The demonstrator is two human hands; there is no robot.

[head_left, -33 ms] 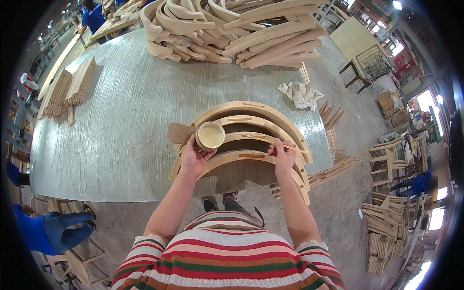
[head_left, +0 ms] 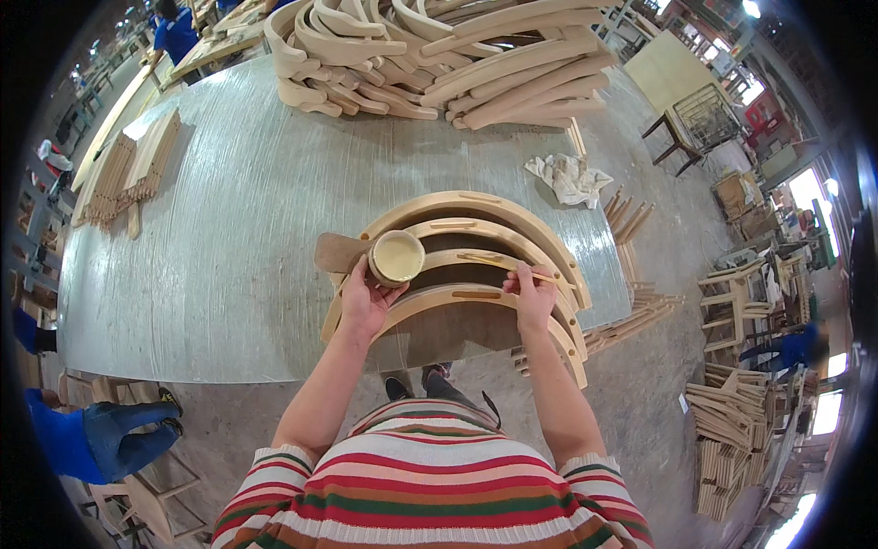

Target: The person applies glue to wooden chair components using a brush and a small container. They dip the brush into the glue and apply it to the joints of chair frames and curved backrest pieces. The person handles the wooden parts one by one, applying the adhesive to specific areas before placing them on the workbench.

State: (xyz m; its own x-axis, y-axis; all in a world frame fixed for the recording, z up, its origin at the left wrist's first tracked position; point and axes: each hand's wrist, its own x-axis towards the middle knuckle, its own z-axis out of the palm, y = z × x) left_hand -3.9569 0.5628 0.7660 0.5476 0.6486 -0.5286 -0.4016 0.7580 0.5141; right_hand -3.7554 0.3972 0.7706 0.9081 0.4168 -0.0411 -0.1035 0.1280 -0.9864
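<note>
My left hand (head_left: 368, 305) is closed round a round cup (head_left: 398, 256) of thick cream-coloured liquid, held upright over the left part of the curved wooden pieces. My right hand (head_left: 532, 302) pinches a thin, light wooden stick (head_left: 497, 263). Its far end points left and lies at the slot of one middle curved piece (head_left: 436, 260); whether it touches the wood I cannot tell. Several such bowed pieces lie nested one behind another, each with a long slot at mid-arc. The farthest bowed piece (head_left: 416, 209) arches behind the cup. A flat brown wooden piece (head_left: 338, 252) sticks out left of the cup.
A sheet-covered table (head_left: 229, 247) carries a big pile of curved wooden parts (head_left: 366, 69) at the back, bundled slats (head_left: 119, 174) at far left and a crumpled white cloth (head_left: 569, 178) at right. Wooden sticks (head_left: 631, 320) lie beyond the right edge. Another person (head_left: 101, 435) is at lower left.
My right hand and the stick have shifted very slightly to the left. The cup and the curved pieces stay practically where they were.
</note>
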